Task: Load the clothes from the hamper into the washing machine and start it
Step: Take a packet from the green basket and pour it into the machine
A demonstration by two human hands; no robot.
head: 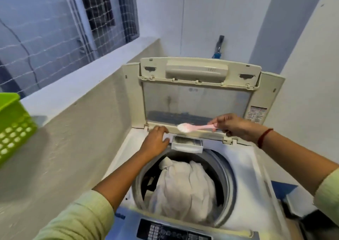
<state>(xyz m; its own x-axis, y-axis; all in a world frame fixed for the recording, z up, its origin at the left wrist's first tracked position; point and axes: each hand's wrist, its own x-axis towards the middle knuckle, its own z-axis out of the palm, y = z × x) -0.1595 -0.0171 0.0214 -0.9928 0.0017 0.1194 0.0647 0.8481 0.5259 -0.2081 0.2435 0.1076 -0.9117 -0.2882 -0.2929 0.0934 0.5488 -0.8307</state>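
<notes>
Head view: clothes (183, 188) lying in washing machine (244, 166) drum, just below open detergent drawer (187, 145). Right hand (233, 125) pinching pink spoon (194, 127), heaped powder hovering just above drawer. Left hand (156, 138) resting left of drawer, fingers loosely bent, gripping nothing. Loading seemingly done; detergent dosing underway. Next move calling for tipping spoon squarely over drawer.

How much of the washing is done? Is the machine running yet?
Not yet. Done: crumpled white clothes lie in the round metal drum. In hand: the right hand holds a pink plastic spoon heaped with white powder above the small pulled-out white drawer; the left hand rests beside it. Left: tip the powder in, shut the drawer, lower the raised cream lid, press start on the dark button panel.
</notes>
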